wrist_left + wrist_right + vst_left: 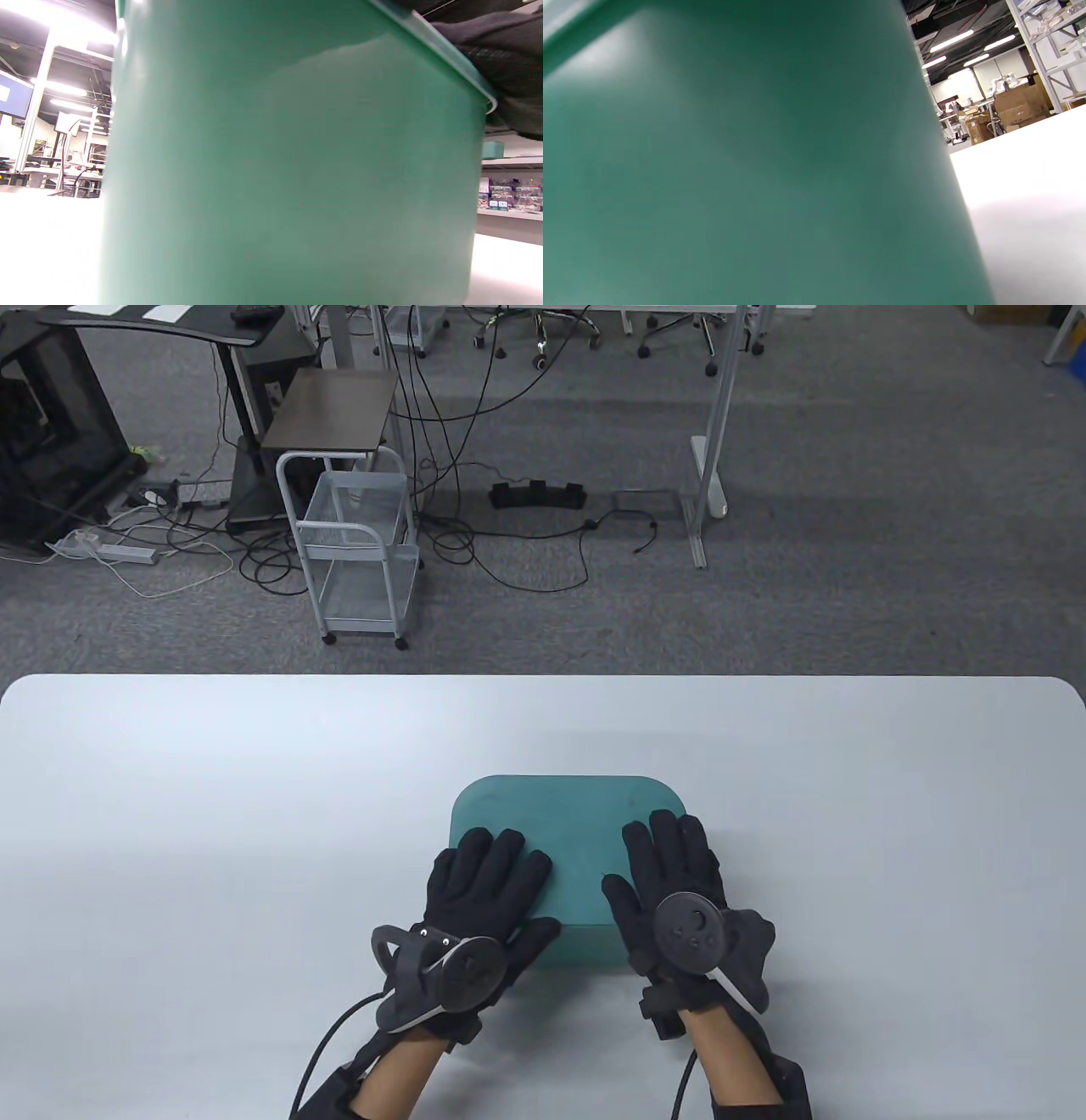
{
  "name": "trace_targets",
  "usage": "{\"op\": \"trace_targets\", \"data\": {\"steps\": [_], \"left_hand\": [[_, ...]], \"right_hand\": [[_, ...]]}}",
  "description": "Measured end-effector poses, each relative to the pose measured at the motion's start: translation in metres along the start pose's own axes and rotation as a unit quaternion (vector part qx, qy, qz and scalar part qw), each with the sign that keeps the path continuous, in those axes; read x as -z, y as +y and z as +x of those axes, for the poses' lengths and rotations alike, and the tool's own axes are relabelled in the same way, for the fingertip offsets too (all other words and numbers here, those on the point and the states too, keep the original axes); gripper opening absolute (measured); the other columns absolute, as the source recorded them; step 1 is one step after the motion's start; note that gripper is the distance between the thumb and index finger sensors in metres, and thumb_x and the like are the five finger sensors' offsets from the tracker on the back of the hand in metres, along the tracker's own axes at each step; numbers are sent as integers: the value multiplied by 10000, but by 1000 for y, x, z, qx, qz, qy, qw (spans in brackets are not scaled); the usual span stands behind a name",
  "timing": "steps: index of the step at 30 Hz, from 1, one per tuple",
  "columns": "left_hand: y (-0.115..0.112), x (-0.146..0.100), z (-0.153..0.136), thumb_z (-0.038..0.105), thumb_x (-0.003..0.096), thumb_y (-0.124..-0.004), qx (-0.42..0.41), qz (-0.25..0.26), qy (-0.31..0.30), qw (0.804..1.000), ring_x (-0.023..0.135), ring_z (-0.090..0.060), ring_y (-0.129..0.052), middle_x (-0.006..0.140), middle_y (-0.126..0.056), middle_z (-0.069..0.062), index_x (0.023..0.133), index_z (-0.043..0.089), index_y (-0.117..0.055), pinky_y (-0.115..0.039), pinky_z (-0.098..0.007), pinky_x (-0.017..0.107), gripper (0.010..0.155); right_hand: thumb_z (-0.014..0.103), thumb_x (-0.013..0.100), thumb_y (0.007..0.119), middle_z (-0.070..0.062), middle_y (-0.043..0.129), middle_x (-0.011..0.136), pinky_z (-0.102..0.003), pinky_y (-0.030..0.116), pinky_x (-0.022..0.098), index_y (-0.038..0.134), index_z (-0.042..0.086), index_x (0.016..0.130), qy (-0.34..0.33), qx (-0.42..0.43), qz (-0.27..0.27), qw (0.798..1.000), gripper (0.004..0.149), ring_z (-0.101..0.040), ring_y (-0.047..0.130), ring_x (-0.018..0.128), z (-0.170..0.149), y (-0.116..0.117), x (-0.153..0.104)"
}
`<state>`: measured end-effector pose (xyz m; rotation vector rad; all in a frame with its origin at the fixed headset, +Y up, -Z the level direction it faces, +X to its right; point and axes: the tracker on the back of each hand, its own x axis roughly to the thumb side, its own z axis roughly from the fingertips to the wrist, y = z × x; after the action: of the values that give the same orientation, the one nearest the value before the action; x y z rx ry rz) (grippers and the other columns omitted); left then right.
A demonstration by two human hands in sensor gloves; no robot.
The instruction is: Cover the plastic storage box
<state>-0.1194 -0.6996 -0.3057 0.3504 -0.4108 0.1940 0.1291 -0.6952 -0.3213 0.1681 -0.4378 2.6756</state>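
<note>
A green plastic storage box [585, 937] stands on the white table [212, 814] near its front middle, with a green lid [568, 823] lying flat on top of it. My left hand [485, 882] rests flat, fingers spread, on the lid's near left part. My right hand [670, 874] rests flat on the lid's near right part. The box wall [288, 169] fills the left wrist view, with the lid's rim [449, 55] and my gloved fingers [505, 63] above it. The box wall [734, 169] also fills the right wrist view.
The table's far edge runs across the table view. Beyond it on the floor stand a white wire cart [361, 551], desk legs [711, 458] and loose cables [475, 543].
</note>
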Motion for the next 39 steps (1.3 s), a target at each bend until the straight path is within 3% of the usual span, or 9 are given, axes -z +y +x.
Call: {"op": "trace_targets", "data": {"steps": [12,14,17,21,25,27,31,33,39], "left_hand": [[13,7,-1,712,506,-596,-41,-55,37,997,1246,-338,-329,1328,-413,28,1184,435,-484,-258,-550,900,740],[26,0,-9,768,470,-593,-32,-20,67,997,1251,-385,-299,1339,-379,22,1196,452,-413,-283,-618,877,812],[49,-18,-38,809,459,-575,-63,58,99,991,1253,-402,-281,1347,-359,8,1209,449,-376,-289,-636,870,856],[61,-43,-85,839,438,-581,-83,94,159,979,1256,-417,-218,1354,-333,0,1217,451,-350,-245,-668,857,900],[48,-65,-121,845,440,-582,-78,114,211,968,1242,-431,-250,1342,-366,-17,1215,431,-371,-273,-675,841,904],[43,-72,-131,841,440,-586,-86,89,226,966,1241,-431,-250,1340,-368,-16,1213,430,-377,-267,-676,839,900],[35,-74,-132,841,440,-581,-81,81,230,967,1243,-421,-252,1340,-368,-7,1211,435,-368,-270,-670,841,897],[31,-73,-130,841,441,-579,-82,71,226,968,1245,-418,-249,1341,-363,0,1212,439,-362,-270,-667,843,896],[25,-72,-128,843,441,-576,-88,59,222,969,1248,-415,-246,1343,-364,3,1212,441,-363,-266,-665,845,895]], "right_hand": [[637,516,537,-39,317,1269,-609,319,752,483,304,1148,58,-9,108,992,717,-386,197,1126,5,-14,11],[654,516,519,-57,239,1271,-609,272,757,390,310,1163,69,-8,118,991,744,-395,138,1118,2,-22,11],[693,494,542,-153,291,1268,-637,301,750,363,245,1173,112,35,38,992,833,-470,164,1109,-16,-43,7],[723,477,537,-131,248,1282,-653,221,751,341,263,1183,180,112,7,977,865,-508,103,1096,-49,-55,-1],[745,469,519,-115,218,1290,-664,162,737,317,282,1187,223,154,-13,962,877,-516,43,1089,-79,-41,-15],[736,471,517,-107,212,1290,-663,139,730,319,285,1186,236,178,-21,955,868,-507,32,1088,-94,-25,-24],[744,469,515,-110,230,1293,-663,136,726,334,284,1188,271,198,-20,942,873,-500,38,1093,-118,0,-37],[745,471,498,-102,181,1289,-654,113,726,287,288,1187,289,232,12,929,875,-493,4,1086,-126,2,-40],[737,468,516,-112,220,1289,-651,126,729,321,276,1186,293,244,-2,925,874,-496,31,1090,-132,2,-42]]}}
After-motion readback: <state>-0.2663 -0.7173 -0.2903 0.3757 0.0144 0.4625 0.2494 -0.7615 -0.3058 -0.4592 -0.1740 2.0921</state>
